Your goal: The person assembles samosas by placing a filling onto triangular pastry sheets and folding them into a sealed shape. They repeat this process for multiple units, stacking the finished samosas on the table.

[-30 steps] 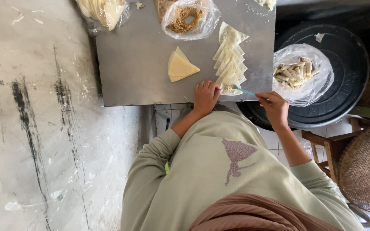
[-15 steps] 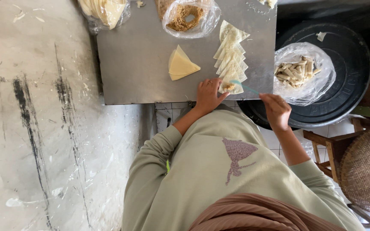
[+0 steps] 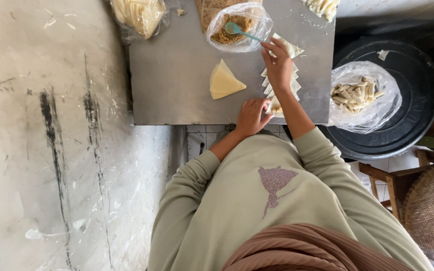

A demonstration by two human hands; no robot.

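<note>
My right hand (image 3: 279,62) reaches across a row of overlapping pale pastry wrappers (image 3: 291,50) and holds a teal spoon (image 3: 239,30). The spoon's bowl dips into a clear bag of brown filling (image 3: 227,36) at the far side of the steel table (image 3: 172,75). My left hand (image 3: 251,116) rests with its fingertips on the near end of the wrapper row, by the table's front edge. A stack of folded yellow triangular sheets (image 3: 224,82) lies just left of both hands.
A clear bag of rolled pastries (image 3: 360,95) sits on a round black tray (image 3: 413,90) at the right. Another bag of pale wrappers (image 3: 139,15) lies at the table's far left. A woven basket (image 3: 433,211) and wooden stool (image 3: 383,178) stand at the lower right.
My right hand left the table's near edge and moved up along the wrapper row, bringing the teal spoon into the filling bag. My left hand stayed at the row's near end.
</note>
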